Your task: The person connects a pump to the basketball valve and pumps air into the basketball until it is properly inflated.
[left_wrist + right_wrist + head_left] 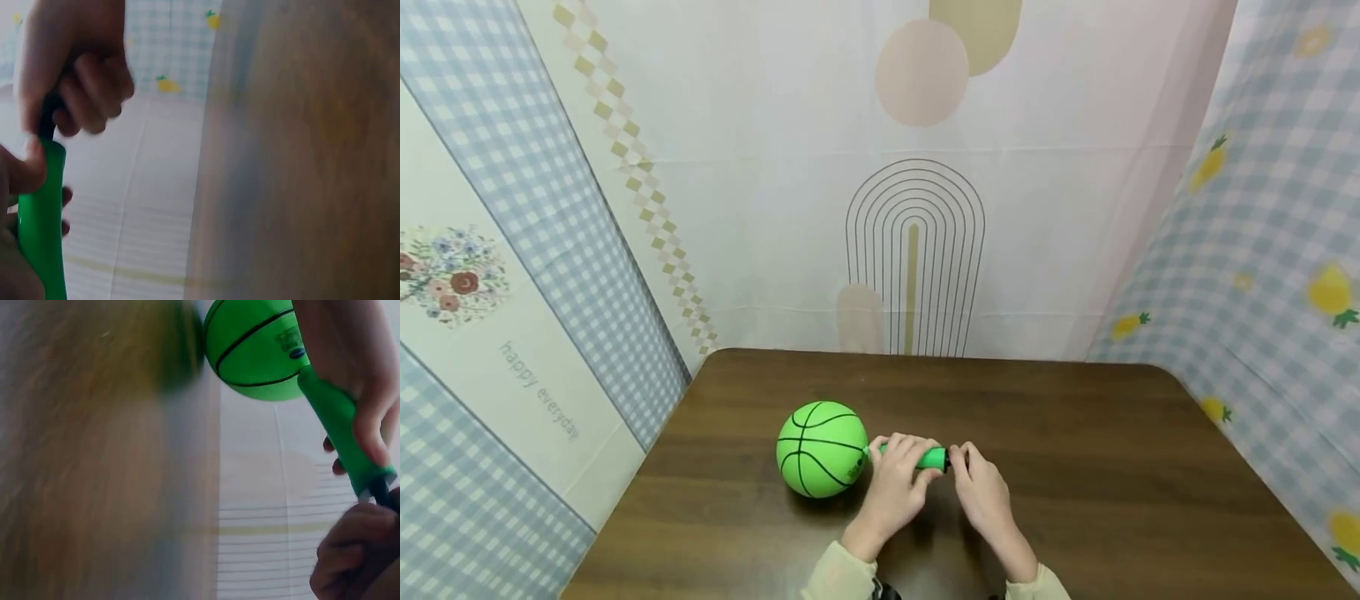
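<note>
A green basketball point(817, 454) with black lines rests on the brown table. Against its right side points the narrow end of a green hand pump point(934, 458), held roughly level. My left hand point(892, 485) wraps its fingers and thumb round the pump's barrel point(42, 219). At the other end, my right hand point(985, 495) grips the pump's black handle point(47, 115), mostly hidden by the curled fingers. Only a short bit of black rod point(379, 490) shows between barrel and right hand in the right wrist view.
The dark wooden table point(1112, 467) extends to both sides and behind the ball. A pale printed cloth point(775, 208) hangs at its back edge. Checked cloths hang at the left point(535, 150) and right point(1262, 333).
</note>
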Motion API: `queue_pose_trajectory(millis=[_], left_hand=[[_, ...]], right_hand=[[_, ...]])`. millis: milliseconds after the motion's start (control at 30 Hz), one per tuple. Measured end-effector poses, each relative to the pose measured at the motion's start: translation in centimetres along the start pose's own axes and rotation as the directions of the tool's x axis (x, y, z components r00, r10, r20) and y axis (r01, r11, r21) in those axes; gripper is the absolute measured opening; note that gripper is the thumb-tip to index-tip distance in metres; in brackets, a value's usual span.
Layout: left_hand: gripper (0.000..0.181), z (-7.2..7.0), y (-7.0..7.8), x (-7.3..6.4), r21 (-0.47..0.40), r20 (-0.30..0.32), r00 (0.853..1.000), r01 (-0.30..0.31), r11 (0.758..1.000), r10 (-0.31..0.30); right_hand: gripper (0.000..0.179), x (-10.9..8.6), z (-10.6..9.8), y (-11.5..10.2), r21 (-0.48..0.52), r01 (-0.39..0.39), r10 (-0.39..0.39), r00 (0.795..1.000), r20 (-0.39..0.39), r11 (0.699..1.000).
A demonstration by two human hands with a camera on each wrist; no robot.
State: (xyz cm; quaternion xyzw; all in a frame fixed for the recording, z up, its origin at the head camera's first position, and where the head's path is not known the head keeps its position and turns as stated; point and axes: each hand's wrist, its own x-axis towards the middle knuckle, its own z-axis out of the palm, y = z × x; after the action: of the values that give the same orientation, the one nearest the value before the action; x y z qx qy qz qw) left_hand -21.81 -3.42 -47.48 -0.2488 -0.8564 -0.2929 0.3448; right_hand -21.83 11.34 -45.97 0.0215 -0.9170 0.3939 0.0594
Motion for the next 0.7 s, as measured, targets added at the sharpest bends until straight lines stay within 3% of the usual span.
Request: queue_pose_trajectory(millis=[167, 367, 533, 700], left_hand=[[0.033, -0.3, -1.3, 0.8, -0.05, 0.066, 0.998, 0.01, 0.999, -0.007], [0.034, -1.0, -2.4, 1.5, -0.024, 0.046, 0.999, -0.018, 1.0, 0.02], [0.035, -2.2, -3.4, 1.7, -0.028, -0.016, 0.999, 0.037, 0.999, -0.037], [0.034, -2.8, -3.6, 1.5, -0.033, 0.012, 0.999, 0.046, 0.998, -0.045]], right_hand=[[0.039, 1.5, -0.8, 0.8, -0.03, 0.071, -0.069, 0.996, 0.051, 0.997], [0.039, 2.3, -2.6, 1.1, -0.057, 0.141, -0.142, 0.99, -0.021, 0.988], [0.046, 2.7, -4.6, 2.2, -0.087, 0.106, -0.119, 0.98, -0.16, 0.991], [0.049, 2.7, -5.4, 2.7, -0.068, 0.089, -0.097, 0.986, -0.134, 0.994]])
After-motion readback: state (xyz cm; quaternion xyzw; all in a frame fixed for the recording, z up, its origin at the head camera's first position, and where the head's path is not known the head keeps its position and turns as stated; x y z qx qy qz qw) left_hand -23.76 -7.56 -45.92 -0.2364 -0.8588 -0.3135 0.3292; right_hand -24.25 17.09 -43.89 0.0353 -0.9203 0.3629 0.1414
